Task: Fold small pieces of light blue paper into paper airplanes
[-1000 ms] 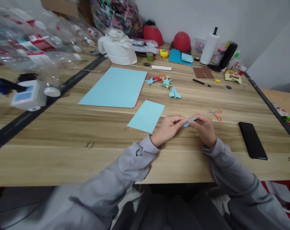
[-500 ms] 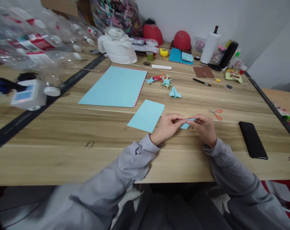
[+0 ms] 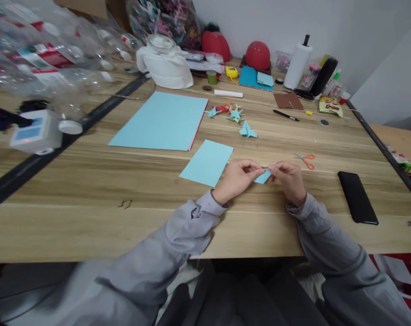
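A small folded piece of light blue paper (image 3: 261, 177) is held between my two hands, just above the wooden table. My left hand (image 3: 238, 176) pinches its left side with thumb and fingers. At its upper right corner, my right hand (image 3: 288, 178) is closed in a pinch too. The fingers cover part of the paper's folds. A flat light blue sheet (image 3: 207, 163) lies beside my left hand. Beyond my hands sits a folded light blue paper plane (image 3: 248, 130), near several small folded paper pieces (image 3: 235, 113) in blue, red, orange and green.
A large light blue sheet stack (image 3: 161, 121) lies left of centre. Orange-handled scissors (image 3: 306, 160) and a black phone (image 3: 357, 197) are on the right. Behind are a black pen (image 3: 286, 115), brown paper (image 3: 288, 101) and a paper roll (image 3: 298, 65). Plastic bottles (image 3: 56, 56) crowd the left.
My right fingers have shifted slightly on the folded paper, and less of it shows above them now. My left hand keeps its pinch. The camera view has moved a little.
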`<state>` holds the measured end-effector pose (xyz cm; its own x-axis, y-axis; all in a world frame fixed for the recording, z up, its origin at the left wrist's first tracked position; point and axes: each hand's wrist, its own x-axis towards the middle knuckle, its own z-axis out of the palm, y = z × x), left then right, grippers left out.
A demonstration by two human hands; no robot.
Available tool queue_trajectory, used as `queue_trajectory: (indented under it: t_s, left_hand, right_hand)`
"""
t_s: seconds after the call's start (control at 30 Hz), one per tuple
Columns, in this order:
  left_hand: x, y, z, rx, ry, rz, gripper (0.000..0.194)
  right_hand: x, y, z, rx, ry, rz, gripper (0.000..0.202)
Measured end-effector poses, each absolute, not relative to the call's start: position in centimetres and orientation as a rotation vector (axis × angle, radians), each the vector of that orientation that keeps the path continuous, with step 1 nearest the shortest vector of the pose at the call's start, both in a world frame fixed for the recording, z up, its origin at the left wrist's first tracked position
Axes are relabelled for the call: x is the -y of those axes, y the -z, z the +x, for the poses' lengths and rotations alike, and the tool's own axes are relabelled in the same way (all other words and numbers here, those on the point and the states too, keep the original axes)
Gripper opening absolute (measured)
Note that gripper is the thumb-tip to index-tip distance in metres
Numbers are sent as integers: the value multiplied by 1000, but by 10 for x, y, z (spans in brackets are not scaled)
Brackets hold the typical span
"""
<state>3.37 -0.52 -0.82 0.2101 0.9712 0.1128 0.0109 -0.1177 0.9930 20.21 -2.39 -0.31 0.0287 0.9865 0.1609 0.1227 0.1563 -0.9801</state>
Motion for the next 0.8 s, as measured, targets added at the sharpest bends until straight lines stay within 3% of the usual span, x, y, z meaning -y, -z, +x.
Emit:
queue_trajectory:
  t_s: [0.27, 0.67, 0.8]
  left_hand:
    - [3, 3, 31, -923, -1021, 1268, 35]
    - [-5, 10, 30, -864, -1046, 1230, 37]
    - [-3, 18, 31, -944, -1191, 1455, 27]
  right_hand:
    - [21, 8, 204, 1262, -1002, -1187, 34]
    - [24, 3, 196, 1160, -1089, -1197, 37]
    - [24, 4, 195, 1071, -1199, -1229, 43]
